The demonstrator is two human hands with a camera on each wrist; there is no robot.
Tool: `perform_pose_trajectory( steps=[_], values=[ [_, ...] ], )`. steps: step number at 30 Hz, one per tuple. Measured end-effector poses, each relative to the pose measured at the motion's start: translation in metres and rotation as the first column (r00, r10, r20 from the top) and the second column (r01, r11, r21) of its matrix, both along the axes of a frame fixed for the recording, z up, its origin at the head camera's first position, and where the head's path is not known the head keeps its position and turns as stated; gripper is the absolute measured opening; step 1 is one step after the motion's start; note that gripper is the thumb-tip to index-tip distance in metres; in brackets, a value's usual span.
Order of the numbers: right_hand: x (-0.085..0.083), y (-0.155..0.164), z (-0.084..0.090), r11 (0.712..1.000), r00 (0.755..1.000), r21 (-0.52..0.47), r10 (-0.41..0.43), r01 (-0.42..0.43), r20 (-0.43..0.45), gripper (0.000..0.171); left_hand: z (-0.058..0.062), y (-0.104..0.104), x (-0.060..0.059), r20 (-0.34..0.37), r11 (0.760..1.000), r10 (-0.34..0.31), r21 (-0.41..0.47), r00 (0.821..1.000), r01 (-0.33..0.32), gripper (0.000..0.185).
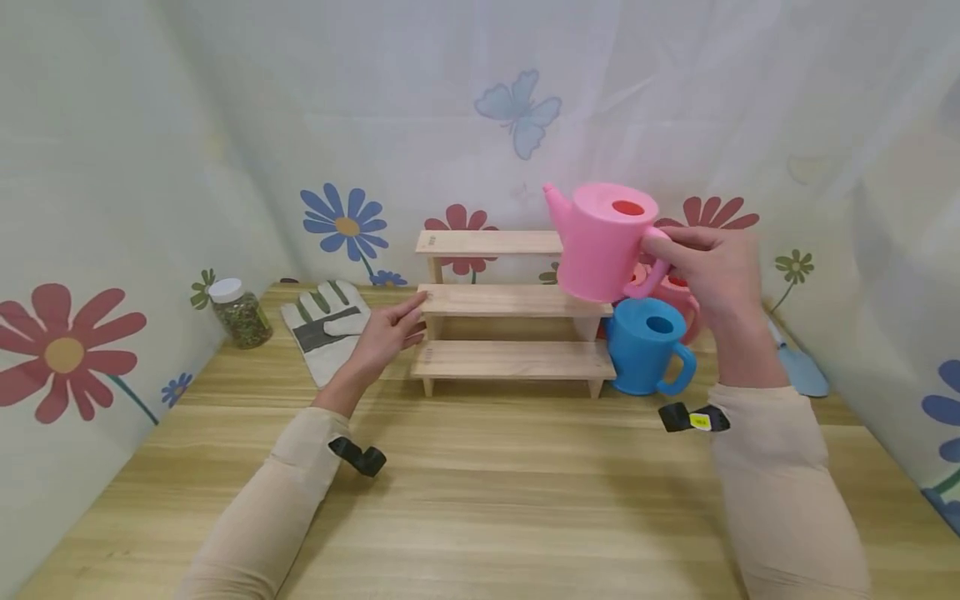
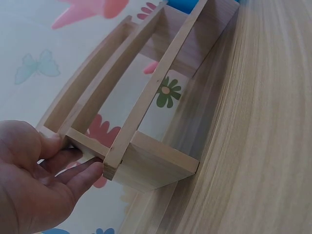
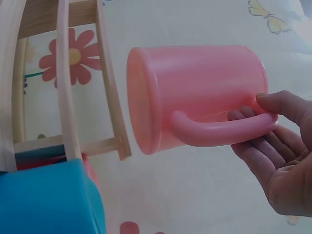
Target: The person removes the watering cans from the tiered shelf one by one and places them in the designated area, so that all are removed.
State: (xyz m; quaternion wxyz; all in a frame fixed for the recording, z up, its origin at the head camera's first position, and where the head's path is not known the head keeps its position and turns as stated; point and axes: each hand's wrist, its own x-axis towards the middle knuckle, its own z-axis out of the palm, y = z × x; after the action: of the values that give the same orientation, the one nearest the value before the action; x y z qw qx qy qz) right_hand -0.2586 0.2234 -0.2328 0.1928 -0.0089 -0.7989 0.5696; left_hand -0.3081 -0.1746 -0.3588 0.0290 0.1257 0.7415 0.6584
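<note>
My right hand [image 1: 716, 271] grips the handle of a pink watering can [image 1: 603, 250], held in the air over the right end of a three-step wooden shelf stand [image 1: 517, 302]. The spout points left, and a red opening shows in the can's top. In the right wrist view, the fingers pass through the handle [image 3: 219, 131] and the thumb lies at its upper end. My left hand [image 1: 382, 337] holds the left end of the stand's middle step, its thumb and fingers around the wood [image 2: 90, 146] in the left wrist view.
A blue watering can [image 1: 637, 354] stands against the stand's right end, with reddish-pink cans [image 1: 690, 308] partly hidden behind it. A blue trowel [image 1: 802, 371] lies far right. Left of the stand are a work glove [image 1: 330, 321] and a white-lidded jar [image 1: 242, 315]. A flowered curtain hangs behind.
</note>
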Motion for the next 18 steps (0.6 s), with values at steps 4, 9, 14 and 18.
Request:
perform_pose_trajectory(
  steps=[4, 9, 14, 18],
  values=[
    [0.019, 0.020, 0.003, 1.000, 1.000, -0.029, 0.011, -0.012, -0.019, 0.047, 0.002, 0.002, 0.002, 0.000, 1.000, 0.004, -0.009, 1.000, -0.004, 0.042],
    [0.035, 0.040, 0.004, 0.989, 0.997, -0.133, 0.066, -0.071, -0.042, 0.039, 0.004, 0.003, 0.002, 0.009, 1.000, 0.009, 0.008, 1.000, -0.009, 0.042],
    [0.041, 0.055, -0.001, 0.997, 1.000, 0.072, 0.019, -0.019, -0.004, 0.039, 0.004, 0.003, 0.002, 0.011, 1.000, -0.001, 0.015, 1.000, 0.001, 0.043],
    [0.044, 0.068, -0.005, 0.988, 1.000, 0.155, 0.021, -0.023, 0.008, 0.039, 0.004, 0.004, 0.002, 0.010, 1.000, -0.009, 0.017, 1.000, 0.009, 0.043]
  ],
)
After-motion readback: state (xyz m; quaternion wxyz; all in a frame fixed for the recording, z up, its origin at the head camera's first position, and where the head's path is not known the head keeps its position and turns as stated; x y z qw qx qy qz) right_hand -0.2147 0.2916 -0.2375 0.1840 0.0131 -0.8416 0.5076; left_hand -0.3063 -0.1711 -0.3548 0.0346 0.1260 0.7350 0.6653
